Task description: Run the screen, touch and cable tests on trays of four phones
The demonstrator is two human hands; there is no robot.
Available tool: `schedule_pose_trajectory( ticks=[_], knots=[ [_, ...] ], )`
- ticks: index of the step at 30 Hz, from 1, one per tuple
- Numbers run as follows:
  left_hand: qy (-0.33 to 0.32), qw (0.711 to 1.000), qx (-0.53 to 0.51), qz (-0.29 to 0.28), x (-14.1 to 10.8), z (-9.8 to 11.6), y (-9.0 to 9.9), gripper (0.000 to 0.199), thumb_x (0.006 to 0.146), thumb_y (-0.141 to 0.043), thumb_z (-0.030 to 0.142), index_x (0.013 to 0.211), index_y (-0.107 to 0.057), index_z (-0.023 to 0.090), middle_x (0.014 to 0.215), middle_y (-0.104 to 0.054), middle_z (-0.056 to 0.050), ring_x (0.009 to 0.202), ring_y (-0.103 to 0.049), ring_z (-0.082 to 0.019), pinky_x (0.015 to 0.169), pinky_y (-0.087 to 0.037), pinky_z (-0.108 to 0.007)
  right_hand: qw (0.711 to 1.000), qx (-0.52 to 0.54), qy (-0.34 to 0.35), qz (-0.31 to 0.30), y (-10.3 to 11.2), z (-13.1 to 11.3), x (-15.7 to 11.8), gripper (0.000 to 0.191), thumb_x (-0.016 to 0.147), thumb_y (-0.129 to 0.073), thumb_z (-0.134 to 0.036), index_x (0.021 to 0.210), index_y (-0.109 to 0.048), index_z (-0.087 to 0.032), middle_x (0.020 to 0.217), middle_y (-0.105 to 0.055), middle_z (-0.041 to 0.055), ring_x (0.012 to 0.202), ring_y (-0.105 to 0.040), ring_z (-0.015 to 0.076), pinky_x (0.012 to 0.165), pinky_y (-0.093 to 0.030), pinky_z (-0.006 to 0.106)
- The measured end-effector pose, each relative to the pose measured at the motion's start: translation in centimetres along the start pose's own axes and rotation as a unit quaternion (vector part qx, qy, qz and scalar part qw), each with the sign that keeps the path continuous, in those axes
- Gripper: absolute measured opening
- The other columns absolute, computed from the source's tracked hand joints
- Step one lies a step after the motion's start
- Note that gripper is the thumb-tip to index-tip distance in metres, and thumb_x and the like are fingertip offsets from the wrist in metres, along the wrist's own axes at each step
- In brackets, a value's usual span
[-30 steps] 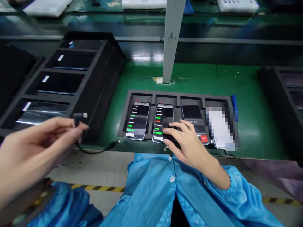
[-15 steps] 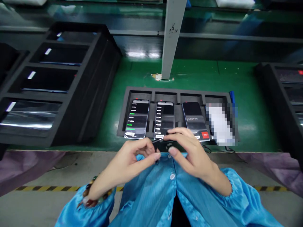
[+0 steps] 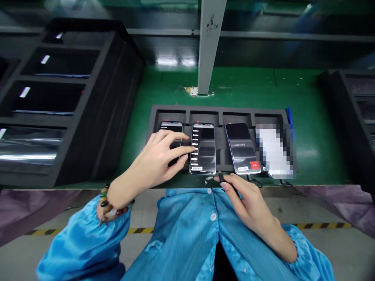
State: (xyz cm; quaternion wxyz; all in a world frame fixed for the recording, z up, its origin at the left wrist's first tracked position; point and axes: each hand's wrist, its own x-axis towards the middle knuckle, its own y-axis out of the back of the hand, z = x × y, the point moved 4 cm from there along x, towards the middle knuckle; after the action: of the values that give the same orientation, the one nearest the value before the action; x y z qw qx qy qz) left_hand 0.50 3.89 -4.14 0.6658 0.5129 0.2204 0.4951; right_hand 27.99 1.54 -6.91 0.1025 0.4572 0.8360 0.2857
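Green table (image 3: 310, 148) bears the foam tray (image 3: 220, 110). Left hand (image 3: 158, 158), spread and empty, reaches the nine-o'clock edge of a phone (image 3: 206, 146) lying there; right hand (image 3: 252, 197), at its five o'clock, now pinches the black plug (image 3: 222, 178), left-held one second ago.

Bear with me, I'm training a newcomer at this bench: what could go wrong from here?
The right hand holds a black plug close to the lower end of the second phone from the left; a slip might scratch or nudge it.

The left hand has fingers over that phone's left edge, so an unintended tap on its lit list is possible.

A cable lies by the bench's front edge and could be snagged.
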Motion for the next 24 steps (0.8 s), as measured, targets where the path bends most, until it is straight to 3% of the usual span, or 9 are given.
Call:
schedule_pose_trajectory(
  ticks=[4,8,12,15,19,24],
  knots=[
    [-0.02,0.998,-0.003,-0.06,-0.1,-0.4,-1.5,0.036,0.105,-0.061,0.025,0.134,-0.081,0.031,0.153,-0.065,-0.012,0.132,-0.059,-0.035,0.11,-0.051,-0.059,0.999,-0.031,-0.001,-0.031,-0.5,0.7,-0.4,0.022,0.117,-0.052,-0.027,0.131,-0.067,-0.021,0.102,-0.076,0.0061,0.092,-0.077,0.02,0.077,-0.063,0.031],
    [-0.013,0.997,-0.016,-0.08,0.7,-0.7,-1.8,0.039,0.108,-0.054,0.028,0.136,-0.08,0.029,0.156,-0.065,-0.011,0.135,-0.058,-0.035,0.115,-0.048,-0.06,0.997,-0.058,0.009,-0.045,-1.0,0.6,-0.4,0.019,0.116,-0.054,-0.029,0.122,-0.07,-0.02,0.095,-0.073,0.0039,0.08,-0.074,0.0173,0.069,-0.06,0.03],
    [0.024,0.996,-0.003,-0.091,4.1,-2.7,-1.7,0.049,0.113,-0.042,0.033,0.153,-0.067,0.022,0.159,-0.064,-0.013,0.144,-0.057,-0.034,0.125,-0.041,-0.059,0.989,-0.115,0.059,-0.073,-2.5,0.3,0.1,0.024,0.117,-0.053,-0.033,0.115,-0.073,-0.019,0.093,-0.076,0.0036,0.077,-0.074,0.0168,0.064,-0.056,0.03],
    [0.025,0.992,0.016,-0.125,7.5,-4.3,-2.4,0.054,0.114,-0.038,0.038,0.155,-0.064,0.014,0.156,-0.066,-0.016,0.146,-0.058,-0.036,0.125,-0.041,-0.059,0.984,-0.149,0.072,-0.072,-3.5,0.4,0.7,0.03,0.118,-0.051,-0.035,0.107,-0.074,-0.02,0.09,-0.076,0.0027,0.077,-0.076,0.0171,0.065,-0.056,0.03],
    [0.036,0.987,0.049,-0.146,10.4,-5.4,-3.3,0.057,0.113,-0.036,0.041,0.149,-0.068,0.011,0.145,-0.072,-0.018,0.135,-0.062,-0.036,0.121,-0.041,-0.059,0.98,-0.177,0.07,-0.057,-4.2,0.7,1.0,0.033,0.118,-0.052,-0.035,0.104,-0.076,-0.019,0.091,-0.079,0.0034,0.079,-0.078,0.0177,0.066,-0.055,0.03],
    [0.039,0.987,0.027,-0.155,11.2,-5.3,-3.8,0.055,0.113,-0.034,0.043,0.116,-0.083,0.017,0.122,-0.079,-0.014,0.122,-0.064,-0.034,0.118,-0.039,-0.06,0.983,-0.168,0.043,-0.054,-4.0,0.7,1.0,0.035,0.119,-0.049,-0.037,0.108,-0.077,-0.02,0.091,-0.078,0.0026,0.08,-0.077,0.0165,0.066,-0.053,0.029]
  ],
)
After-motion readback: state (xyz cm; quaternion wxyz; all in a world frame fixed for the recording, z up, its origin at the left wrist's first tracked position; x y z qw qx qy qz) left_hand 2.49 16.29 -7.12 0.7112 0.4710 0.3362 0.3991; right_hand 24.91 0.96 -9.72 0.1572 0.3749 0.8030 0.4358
